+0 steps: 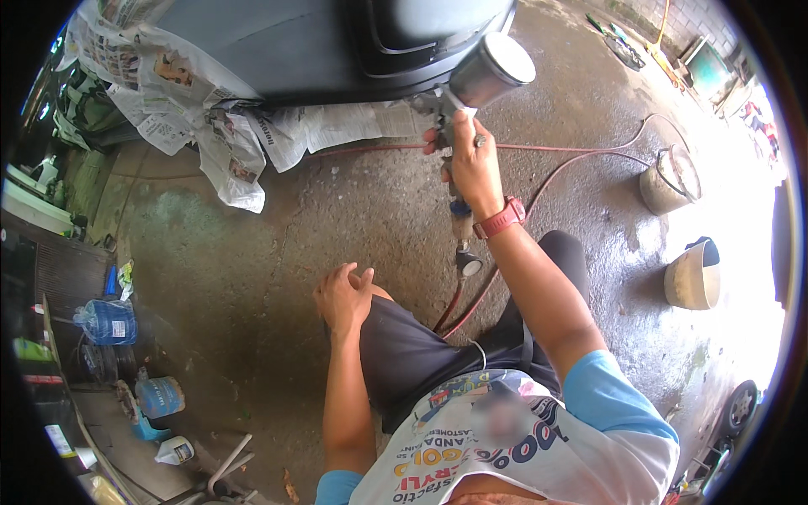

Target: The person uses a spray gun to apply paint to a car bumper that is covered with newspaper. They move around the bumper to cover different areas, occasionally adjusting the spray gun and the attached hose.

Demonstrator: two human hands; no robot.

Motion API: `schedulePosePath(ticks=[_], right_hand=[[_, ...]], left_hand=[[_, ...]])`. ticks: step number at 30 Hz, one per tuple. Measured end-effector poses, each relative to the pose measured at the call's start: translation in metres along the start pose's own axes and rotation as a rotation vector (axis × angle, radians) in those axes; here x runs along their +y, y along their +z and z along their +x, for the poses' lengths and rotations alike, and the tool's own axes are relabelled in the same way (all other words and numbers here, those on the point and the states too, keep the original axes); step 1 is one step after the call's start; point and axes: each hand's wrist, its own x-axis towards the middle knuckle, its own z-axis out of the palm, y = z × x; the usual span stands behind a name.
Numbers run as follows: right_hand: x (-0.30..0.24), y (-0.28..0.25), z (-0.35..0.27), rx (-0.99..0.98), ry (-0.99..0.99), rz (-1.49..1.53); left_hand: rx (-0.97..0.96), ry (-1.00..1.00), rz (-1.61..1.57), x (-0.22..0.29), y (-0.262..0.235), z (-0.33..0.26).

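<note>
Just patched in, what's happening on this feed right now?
A person is crouched on a concrete floor beside a dark vehicle body masked along its lower edge with newspaper. The right hand holds a spray gun with a metal cup on top, aimed at the panel; a red air hose trails from it across the floor. The left hand rests on the left knee. Two buckets stand off to the right.
</note>
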Motion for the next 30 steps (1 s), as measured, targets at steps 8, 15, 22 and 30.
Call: schedulePosePath(ticks=[8,15,22,30], right_hand=[[0.017,-0.005,-0.007,0.03,0.05,-0.041],[0.034,-0.022,-0.009,0.218,-0.006,-0.168],[0.041,0.054,-0.008,0.063,0.026,-0.226],[0.073,0.172,0.014,-0.071,-0.077,-0.246]], left_hand=[[0.019,-0.01,-0.03,-0.001,-0.003,-0.003],[0.036,-0.019,-0.029,-0.008,-0.011,-0.012],[0.102,-0.003,-0.069,-0.012,-0.017,-0.019],[0.178,-0.01,-0.11,-0.021,-0.031,-0.039]])
